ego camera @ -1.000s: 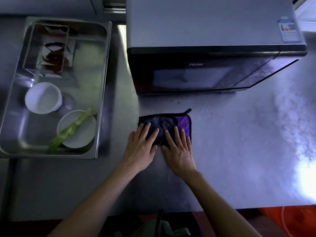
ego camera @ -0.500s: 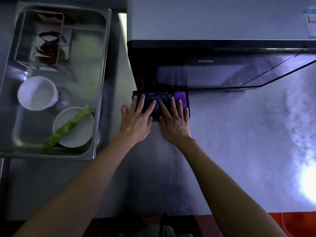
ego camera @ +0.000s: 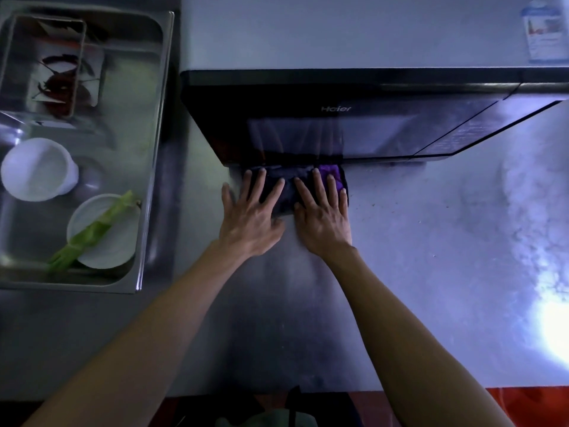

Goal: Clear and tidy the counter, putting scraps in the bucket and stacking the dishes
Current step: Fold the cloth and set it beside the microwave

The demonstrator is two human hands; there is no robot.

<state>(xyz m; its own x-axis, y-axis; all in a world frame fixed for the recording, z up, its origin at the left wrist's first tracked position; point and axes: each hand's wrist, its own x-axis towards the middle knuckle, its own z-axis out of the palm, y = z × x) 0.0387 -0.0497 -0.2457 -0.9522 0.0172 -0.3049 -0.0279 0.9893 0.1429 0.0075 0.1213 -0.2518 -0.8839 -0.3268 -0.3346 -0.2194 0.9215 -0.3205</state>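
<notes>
A dark purple cloth [ego camera: 288, 192] lies on the steel counter [ego camera: 431, 272], its far edge against the base of the microwave. My left hand [ego camera: 249, 220] and my right hand [ego camera: 323, 217] press flat on it side by side, fingers straight and spread. At the left, a steel tray [ego camera: 147, 167] holds a white cup [ego camera: 37, 169], a white bowl [ego camera: 104, 238] with a green vegetable stalk [ego camera: 92, 232] across it, and a small steel container [ego camera: 43, 63] with dark red scraps. Small crumbs [ego camera: 374, 204] dot the counter right of the cloth.
A black and grey microwave [ego camera: 338, 118] stands at the back of the counter, close above my fingertips. An orange bucket [ego camera: 535, 405] shows below the counter's front edge at the lower right. Bright glare covers the counter's right side.
Both hands have pushed the cloth away from me across the counter until it reached the foot of the microwave. The tray's contents have not moved.
</notes>
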